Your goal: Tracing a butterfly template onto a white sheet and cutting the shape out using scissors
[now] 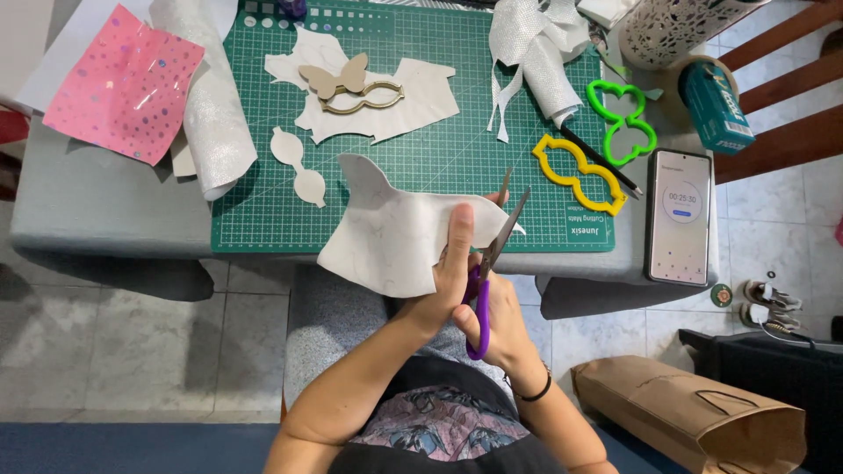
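My left hand (450,268) pinches a white marbled sheet (395,233) by its right edge, thumb on top. My right hand (500,320) grips purple-handled scissors (492,263), blades apart and pointing up and away at the sheet's right edge. Both hands hover over my lap, just in front of the table edge. On the green cutting mat (421,167) beyond lie a cut-out bow-shaped white piece (299,167), a leftover white sheet (386,96) and a tan butterfly shape (338,77) over a tan outline template (369,98).
Yellow template (580,174), green template (622,123) and a black pen (601,160) lie right of the mat. A phone (679,218) with its screen lit, a teal box (716,105), silver ribbon (536,53), pink spotted sheet (123,83), glitter white roll (206,96). Brown paper bag (694,412) on floor.
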